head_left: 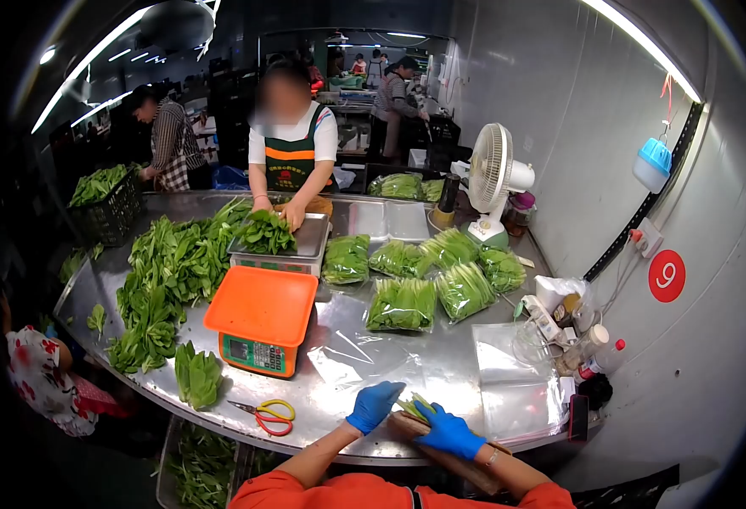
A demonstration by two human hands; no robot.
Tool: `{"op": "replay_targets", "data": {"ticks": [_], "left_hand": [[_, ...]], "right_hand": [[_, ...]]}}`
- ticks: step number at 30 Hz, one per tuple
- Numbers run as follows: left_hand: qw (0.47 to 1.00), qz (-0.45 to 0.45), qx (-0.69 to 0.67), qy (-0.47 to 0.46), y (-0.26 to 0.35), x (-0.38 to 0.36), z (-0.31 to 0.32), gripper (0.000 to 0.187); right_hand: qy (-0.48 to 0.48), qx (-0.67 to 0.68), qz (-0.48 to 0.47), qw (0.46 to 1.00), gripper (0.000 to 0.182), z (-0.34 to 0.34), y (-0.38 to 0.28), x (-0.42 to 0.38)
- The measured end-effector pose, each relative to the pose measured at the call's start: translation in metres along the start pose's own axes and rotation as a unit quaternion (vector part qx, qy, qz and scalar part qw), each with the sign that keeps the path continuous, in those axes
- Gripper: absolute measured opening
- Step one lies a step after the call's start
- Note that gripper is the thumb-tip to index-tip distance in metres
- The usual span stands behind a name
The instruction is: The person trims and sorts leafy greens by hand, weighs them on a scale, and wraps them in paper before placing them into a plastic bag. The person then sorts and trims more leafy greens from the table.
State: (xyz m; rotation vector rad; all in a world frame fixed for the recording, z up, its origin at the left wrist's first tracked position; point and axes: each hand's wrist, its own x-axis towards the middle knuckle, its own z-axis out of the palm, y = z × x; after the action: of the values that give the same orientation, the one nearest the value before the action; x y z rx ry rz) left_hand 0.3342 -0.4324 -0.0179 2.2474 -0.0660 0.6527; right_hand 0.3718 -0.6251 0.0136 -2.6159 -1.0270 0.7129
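Observation:
Both my hands wear blue gloves and meet at the near edge of the steel table (441,356). My left hand (374,405) and my right hand (447,430) close together on a small bunch of green stalks (413,405) lying on a wooden board (449,458). Clear plastic bags (517,382) lie flat just right of my hands. Yellow-handled scissors (267,416) rest to the left.
An orange-topped scale (261,327) stands left of centre. Several bagged greens (401,303) lie mid-table. Loose leafy greens (169,271) are piled left. A person in an apron (291,153) across the table handles greens on a second scale (308,246). A fan (492,182) and bottles (594,343) stand right.

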Motion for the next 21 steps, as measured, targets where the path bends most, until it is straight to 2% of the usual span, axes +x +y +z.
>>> {"op": "replay_targets", "data": {"ticks": [1, 2, 3, 5, 7, 9, 10, 12, 13, 14, 15, 16, 17, 18, 19, 20, 21], "left_hand": [[0.998, 0.048, 0.022, -0.024, 0.005, 0.0, -0.002, 0.017], [0.995, 0.055, 0.068, -0.05, 0.003, -0.002, -0.001, 0.019], [0.995, 0.055, 0.069, -0.049, 0.002, -0.003, -0.002, 0.019], [0.999, 0.003, 0.037, 0.017, 0.001, -0.004, -0.006, 0.019], [0.997, 0.007, 0.072, 0.006, 0.011, 0.001, -0.02, 0.02], [0.994, 0.024, 0.104, 0.004, 0.01, 0.003, -0.027, 0.023], [0.996, 0.025, 0.068, 0.045, 0.004, 0.006, -0.025, 0.025], [0.996, 0.045, 0.063, 0.053, 0.01, 0.011, -0.023, 0.025], [0.994, 0.064, 0.058, 0.059, 0.016, 0.013, -0.023, 0.026], [0.989, 0.096, 0.104, 0.039, 0.021, 0.015, -0.022, 0.028], [0.989, 0.095, 0.104, 0.038, 0.022, 0.014, -0.022, 0.028], [0.994, 0.066, 0.072, 0.058, 0.021, 0.013, -0.023, 0.027], [0.995, 0.038, 0.04, 0.079, 0.021, 0.013, -0.023, 0.026], [0.994, 0.022, 0.011, 0.107, 0.02, 0.013, -0.022, 0.025], [0.994, 0.022, 0.012, 0.108, 0.019, 0.014, -0.022, 0.025], [0.992, 0.034, 0.014, 0.118, 0.017, 0.016, -0.022, 0.023], [0.991, 0.043, 0.016, 0.126, 0.016, 0.016, -0.024, 0.022]], "right_hand": [[0.0, 0.0, 0.0, 1.0, 0.084, -0.002, -0.002, 0.002], [0.001, 0.033, -0.007, 0.999, 0.084, -0.007, -0.004, 0.005], [0.003, 0.067, -0.015, 0.998, 0.084, -0.011, -0.006, 0.008], [0.014, 0.106, -0.019, 0.994, 0.086, -0.013, -0.002, 0.02], [0.058, 0.142, -0.039, 0.987, 0.089, -0.014, -0.003, 0.027], [0.059, 0.156, -0.019, 0.986, 0.092, -0.01, 0.004, 0.04], [0.046, 0.233, -0.042, 0.971, 0.091, -0.009, 0.004, 0.045], [0.019, 0.397, -0.085, 0.914, 0.086, -0.015, -0.007, 0.043], [0.018, 0.4, -0.085, 0.913, 0.086, -0.017, -0.011, 0.045], [-0.008, 0.473, -0.068, 0.879, 0.084, -0.021, -0.012, 0.047], [-0.033, 0.541, -0.05, 0.839, 0.082, -0.027, -0.015, 0.049], [0.001, 0.56, -0.055, 0.827, 0.068, -0.036, -0.022, 0.045], [0.002, 0.558, -0.058, 0.828, 0.068, -0.041, -0.022, 0.04], [-0.048, 0.701, 0.006, 0.712, 0.059, -0.044, -0.021, 0.036], [-0.096, 0.816, 0.069, 0.566, 0.05, -0.047, -0.021, 0.032], [-0.064, 0.83, 0.065, 0.55, 0.039, -0.051, -0.027, 0.03], [-0.066, 0.832, 0.067, 0.546, 0.039, -0.049, -0.03, 0.031]]}}
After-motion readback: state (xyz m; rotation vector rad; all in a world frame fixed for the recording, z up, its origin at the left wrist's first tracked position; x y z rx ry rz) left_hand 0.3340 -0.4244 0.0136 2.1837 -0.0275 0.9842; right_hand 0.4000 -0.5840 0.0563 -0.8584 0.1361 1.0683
